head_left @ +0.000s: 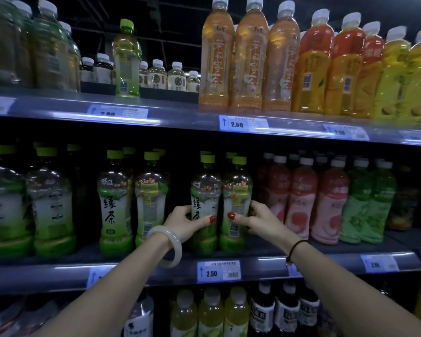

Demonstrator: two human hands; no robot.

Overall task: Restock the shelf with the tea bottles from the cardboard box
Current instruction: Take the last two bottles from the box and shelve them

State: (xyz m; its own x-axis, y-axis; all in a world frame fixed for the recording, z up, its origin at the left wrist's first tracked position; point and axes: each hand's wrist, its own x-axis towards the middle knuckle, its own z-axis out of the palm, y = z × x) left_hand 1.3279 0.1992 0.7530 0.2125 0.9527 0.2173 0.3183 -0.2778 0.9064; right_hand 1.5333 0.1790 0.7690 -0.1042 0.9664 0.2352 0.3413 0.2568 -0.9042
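Observation:
Two green tea bottles with lime caps stand side by side on the middle shelf (338, 260). My left hand (187, 223) is wrapped around the lower body of the left green tea bottle (206, 190). My right hand (257, 220) grips the right green tea bottle (237, 190) the same way. Both bottles are upright and their bases seem to rest on the shelf. More green tea bottles (114, 203) stand to the left, with a gap between them and the held pair. The cardboard box is out of view.
Pink peach drink bottles (301, 203) stand close on the right of the held pair. The upper shelf carries orange tea bottles (248, 62) and one lone green-capped bottle (127, 59). Price tags (219, 272) line the shelf edges. Yellow and dark bottles fill the bottom shelf.

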